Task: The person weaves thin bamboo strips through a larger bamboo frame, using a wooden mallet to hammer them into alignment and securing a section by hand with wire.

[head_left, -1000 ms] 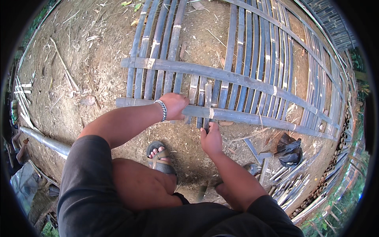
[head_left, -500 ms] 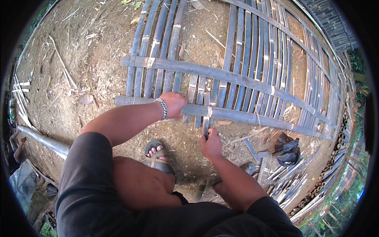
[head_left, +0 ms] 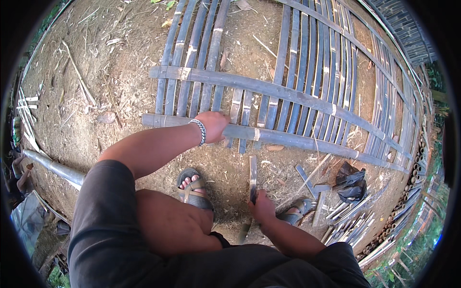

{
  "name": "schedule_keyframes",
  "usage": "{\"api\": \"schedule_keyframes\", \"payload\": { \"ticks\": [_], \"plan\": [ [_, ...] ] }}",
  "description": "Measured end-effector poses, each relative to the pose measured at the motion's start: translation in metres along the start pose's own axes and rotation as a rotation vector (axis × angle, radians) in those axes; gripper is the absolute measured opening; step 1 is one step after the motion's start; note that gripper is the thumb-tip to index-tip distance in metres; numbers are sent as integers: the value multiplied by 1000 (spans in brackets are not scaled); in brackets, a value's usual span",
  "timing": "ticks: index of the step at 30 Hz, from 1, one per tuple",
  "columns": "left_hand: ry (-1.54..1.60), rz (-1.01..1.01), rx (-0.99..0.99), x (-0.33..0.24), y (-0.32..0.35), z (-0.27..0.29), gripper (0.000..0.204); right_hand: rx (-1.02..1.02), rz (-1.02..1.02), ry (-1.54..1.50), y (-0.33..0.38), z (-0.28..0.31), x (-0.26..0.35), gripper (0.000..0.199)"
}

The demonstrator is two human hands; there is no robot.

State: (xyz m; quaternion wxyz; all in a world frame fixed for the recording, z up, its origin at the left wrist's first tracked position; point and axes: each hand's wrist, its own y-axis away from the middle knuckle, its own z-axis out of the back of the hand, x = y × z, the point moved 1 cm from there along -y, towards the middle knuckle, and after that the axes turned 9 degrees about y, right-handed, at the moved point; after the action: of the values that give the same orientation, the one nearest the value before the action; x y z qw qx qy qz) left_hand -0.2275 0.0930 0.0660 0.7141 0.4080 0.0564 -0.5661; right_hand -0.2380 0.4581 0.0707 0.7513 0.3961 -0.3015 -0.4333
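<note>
My left hand (head_left: pixel 213 126), with a chain bracelet at the wrist, is closed around the near rail (head_left: pixel 297 141) of a bamboo lattice; its fingertips are partly hidden. Two short slats (head_left: pixel 246 115) stand just right of that hand, their ends sticking out below the rail. Closer to my body, my right hand (head_left: pixel 263 207) grips the lower end of a short, flat bamboo strip (head_left: pixel 253 172). The strip points away from me, and its far end lies apart from the rail. A second rail (head_left: pixel 269 88) crosses the lattice's long slats farther out.
A black plastic bag (head_left: pixel 350 183) lies at the right, beside flat bamboo pieces (head_left: pixel 319 204) and a pile of split strips (head_left: pixel 353 225). My sandalled foot (head_left: pixel 194 188) rests on the dirt. A thick bamboo pole (head_left: pixel 55 169) lies at the left, and a person (head_left: pixel 20 180) is at the far-left edge.
My right hand has drawn back toward my body with the short strip, whose far end has come away from the near rail. My left hand has stayed on the rail.
</note>
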Motion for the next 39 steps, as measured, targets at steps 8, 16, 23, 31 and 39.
{"api": "schedule_keyframes", "payload": {
  "ticks": [8, 16, 23, 31, 39],
  "plan": [
    [291, 282, -122, -3, -18, 0, 50, -280, 220, -99, -14, 29, 62, 56],
    [424, 396, -263, 6, -39, -6, 43, -440, 205, -65, -76, 50, 138, 54],
    [473, 459, -253, 3, -46, -17, 40, -407, 133, -80, -87, 50, 150, 47],
    [376, 401, -103, -16, -39, 13, 47, -399, 35, -240, -89, 67, 153, 42],
    [419, 428, -205, -14, -49, 3, 46, -424, -19, -328, -93, 58, 158, 38]
  ]
}}
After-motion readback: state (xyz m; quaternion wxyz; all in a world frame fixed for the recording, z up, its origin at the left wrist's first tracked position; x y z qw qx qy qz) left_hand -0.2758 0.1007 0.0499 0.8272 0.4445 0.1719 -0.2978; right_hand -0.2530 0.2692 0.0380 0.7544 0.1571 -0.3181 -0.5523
